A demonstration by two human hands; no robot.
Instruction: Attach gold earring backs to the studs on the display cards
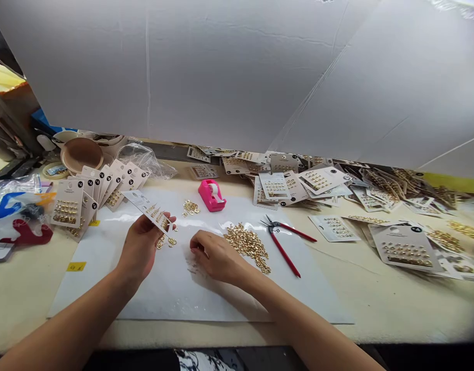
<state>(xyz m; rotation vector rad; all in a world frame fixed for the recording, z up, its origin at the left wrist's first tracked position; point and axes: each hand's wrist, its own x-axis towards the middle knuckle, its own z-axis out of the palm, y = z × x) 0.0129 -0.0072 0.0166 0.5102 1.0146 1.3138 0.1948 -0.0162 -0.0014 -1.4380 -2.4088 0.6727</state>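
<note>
My left hand (141, 246) is closed on a white earring card (149, 208), held tilted above the white sheet (105, 288), with gold earrings fixed along it. A few loose gold earrings (166, 241) lie just under that card. My right hand (215, 256) rests on the sheet with its fingers curled down near its left side; what they pinch is hidden. Right beside it lies a heap of gold earrings (247, 244). A smaller cluster of gold pieces (191, 207) sits farther back.
A pink tape dispenser (212, 195) stands behind the hands. Red-handled pliers (285, 240) lie right of the heap. Filled cards are fanned at the left (90, 193) and piled at the back right (322, 180). Brown bowl (82, 153) and plastic bags at far left.
</note>
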